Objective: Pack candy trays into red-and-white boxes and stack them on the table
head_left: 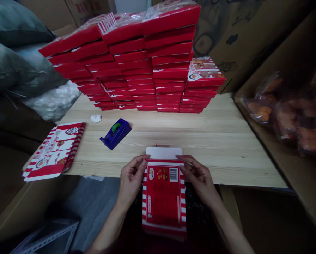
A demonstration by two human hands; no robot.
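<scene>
A flat red-and-white striped carton (163,197) with a barcode lies lengthwise at the table's near edge, its white flap (164,153) open and resting on the wood. My left hand (131,178) pinches the carton's upper left corner with curled fingers. At the upper right corner my right hand (199,176) grips the same carton, fingertips at the fold of the flap.
A wooden table (226,141) carries tall stacks of red boxes (137,63) at the back, a blue tape dispenser (116,133), a small white wad (96,118) and flat unfolded cartons (54,150) at the left edge. Bagged goods (287,113) fill a cardboard box on the right.
</scene>
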